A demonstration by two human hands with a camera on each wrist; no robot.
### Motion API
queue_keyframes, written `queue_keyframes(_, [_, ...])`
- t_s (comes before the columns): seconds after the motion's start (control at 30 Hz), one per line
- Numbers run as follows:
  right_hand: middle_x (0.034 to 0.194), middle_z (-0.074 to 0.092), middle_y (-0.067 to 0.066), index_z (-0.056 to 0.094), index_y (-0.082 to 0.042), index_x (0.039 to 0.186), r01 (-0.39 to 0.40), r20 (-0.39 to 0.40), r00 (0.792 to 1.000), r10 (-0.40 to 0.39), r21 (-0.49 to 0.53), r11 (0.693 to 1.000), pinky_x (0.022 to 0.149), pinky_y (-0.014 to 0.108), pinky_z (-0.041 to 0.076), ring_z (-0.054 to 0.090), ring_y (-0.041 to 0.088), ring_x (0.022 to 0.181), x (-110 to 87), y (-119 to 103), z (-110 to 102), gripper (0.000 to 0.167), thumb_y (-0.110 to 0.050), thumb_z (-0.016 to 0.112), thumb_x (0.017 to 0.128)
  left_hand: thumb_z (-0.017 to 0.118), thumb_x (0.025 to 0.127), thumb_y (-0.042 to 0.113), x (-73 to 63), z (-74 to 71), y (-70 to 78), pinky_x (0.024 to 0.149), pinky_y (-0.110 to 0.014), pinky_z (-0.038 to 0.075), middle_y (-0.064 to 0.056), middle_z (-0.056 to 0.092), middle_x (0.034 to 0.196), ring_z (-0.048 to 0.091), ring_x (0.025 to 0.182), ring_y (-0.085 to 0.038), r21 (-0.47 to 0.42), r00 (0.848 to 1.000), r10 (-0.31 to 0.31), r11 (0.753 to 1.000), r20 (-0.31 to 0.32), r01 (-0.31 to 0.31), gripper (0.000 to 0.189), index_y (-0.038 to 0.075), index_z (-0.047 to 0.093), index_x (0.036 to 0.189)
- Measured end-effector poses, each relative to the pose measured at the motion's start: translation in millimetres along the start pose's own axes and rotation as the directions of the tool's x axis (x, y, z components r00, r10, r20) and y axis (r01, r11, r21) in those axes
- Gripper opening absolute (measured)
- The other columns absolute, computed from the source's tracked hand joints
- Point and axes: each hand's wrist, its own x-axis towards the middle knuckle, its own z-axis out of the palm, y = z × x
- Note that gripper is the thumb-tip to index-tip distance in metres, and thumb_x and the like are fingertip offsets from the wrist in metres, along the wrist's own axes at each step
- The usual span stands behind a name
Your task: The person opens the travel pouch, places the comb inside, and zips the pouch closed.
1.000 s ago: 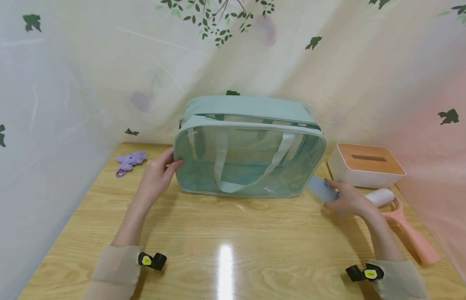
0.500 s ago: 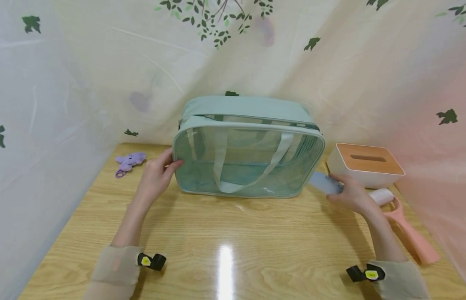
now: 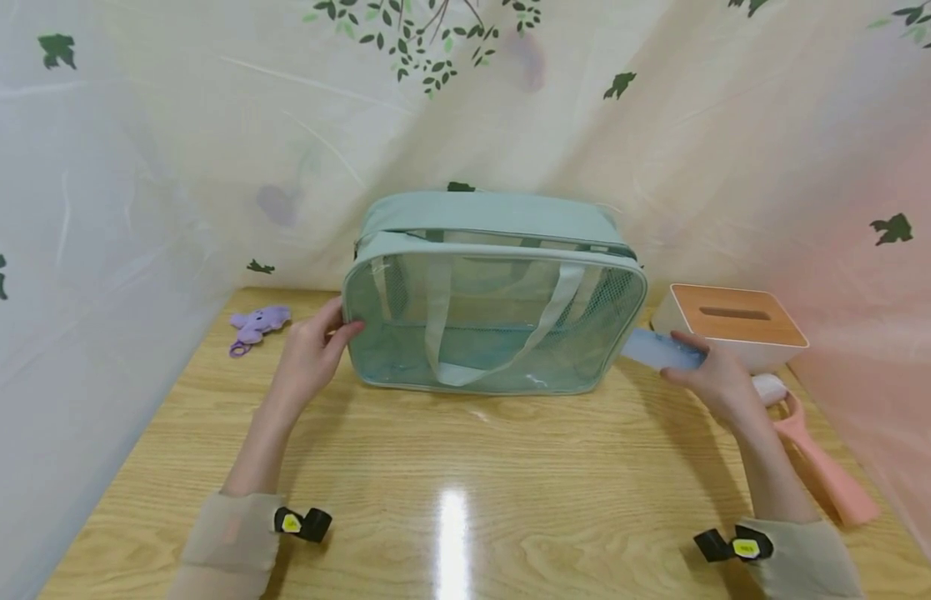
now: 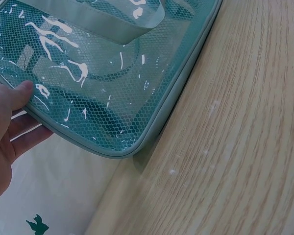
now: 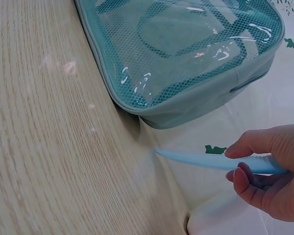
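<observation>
At the far left, the purple plush toy (image 3: 259, 322) lies on the table (image 3: 510, 483), just where it was a second ago. Next comes the left hand (image 3: 306, 354), its grip narrow on the left edge of the green bag (image 3: 495, 321): the thumb lies on the clear front and the fingers reach behind the rim, as the left wrist view shows. Neither that hold nor the bag has shifted noticeably; the bag stands on the table near the curtain (image 3: 570, 125), a gap showing along its top and its handle strap hanging down the front. The change is on the right. There the right hand (image 3: 713, 379) pinches a slim light-blue item (image 3: 656, 348) between thumb and fingers, and over the last second it has drawn it rightward and farther back, turning it closer to level. The right wrist view shows the item's free end apart from the bag, below its lower corner, so I judge it to be outside, with the bag steadied meanwhile. What the item is, I cannot tell. Beyond it sit the tissue box (image 3: 743, 333), the white roll (image 3: 768, 389), now more hidden by the hand, and the pink looped item (image 3: 828, 475), both seemingly undisturbed.
</observation>
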Motion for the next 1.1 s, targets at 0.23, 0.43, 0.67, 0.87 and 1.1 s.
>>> queue_keyframes(0.23, [0.147, 0.046, 0.043, 0.045, 0.001, 0.152, -0.011, -0.095, 0.995, 0.016, 0.058, 0.998, 0.057, 0.012, 0.041, 0.055, 0.043, 0.111, -3.6, -4.0, -1.9, 0.073, -0.018, 0.078, 0.089, 0.063, 0.101, 0.006, -0.6, 0.4, -1.1, 0.087, -0.048, 0.065, -0.024, 0.075, 0.116, 0.074, 0.109, -0.039, 0.006, 1.000, 0.015, 1.000, -0.005, -0.015, 0.027, 0.000, 0.064, 0.128])
queue_keyframes(0.43, [0.150, 0.047, 0.037, 0.045, -0.007, 0.155, -0.040, -0.162, 0.985, 0.055, 0.093, 0.995, 0.056, 0.009, 0.041, 0.056, 0.045, 0.118, -5.3, -5.0, -5.1, 0.076, -0.023, 0.080, 0.089, 0.063, 0.101, 0.006, -0.8, 0.2, -1.4, 0.087, -0.048, 0.065, -0.024, 0.075, 0.116, 0.074, 0.108, -0.039, 0.002, 1.000, 0.019, 1.000, -0.010, -0.019, 0.028, 0.000, 0.064, 0.129])
queue_keyframes(0.67, [0.159, 0.042, 0.029, 0.043, -0.014, 0.157, -0.080, -0.220, 0.969, 0.114, 0.155, 0.985, 0.096, 0.027, 0.054, 0.048, 0.049, 0.137, -5.1, -5.9, -9.4, 0.076, -0.028, 0.078, 0.091, 0.064, 0.101, 0.006, -1.4, -0.4, -1.9, 0.086, -0.048, 0.066, -0.023, 0.075, 0.116, 0.074, 0.108, -0.038, 0.018, 1.000, 0.024, 1.000, -0.013, -0.024, 0.029, 0.002, 0.064, 0.129])
queue_keyframes(0.87, [0.162, 0.042, 0.018, 0.047, -0.025, 0.156, -0.101, -0.279, 0.948, 0.155, 0.199, 0.975, 0.096, 0.021, 0.052, 0.049, 0.042, 0.139, -7.9, -8.6, -11.2, 0.072, -0.031, 0.078, 0.091, 0.064, 0.101, 0.006, -1.7, -0.7, -1.2, 0.087, -0.049, 0.065, -0.023, 0.075, 0.116, 0.074, 0.109, -0.038, 0.022, 1.000, 0.016, 1.000, -0.008, -0.016, 0.028, 0.001, 0.064, 0.129])
queue_keyframes(1.1, [0.160, 0.047, 0.002, 0.051, -0.030, 0.152, -0.085, -0.361, 0.911, 0.197, 0.305, 0.949, 0.084, -0.003, 0.045, 0.051, 0.025, 0.139, -9.9, -13.0, -13.5, 0.069, -0.026, 0.081, 0.090, 0.063, 0.102, 0.007, -0.8, -1.1, -0.7, 0.086, -0.049, 0.066, -0.024, 0.075, 0.117, 0.074, 0.109, -0.038, 0.022, 1.000, 0.016, 1.000, -0.004, -0.016, 0.029, 0.001, 0.064, 0.130])
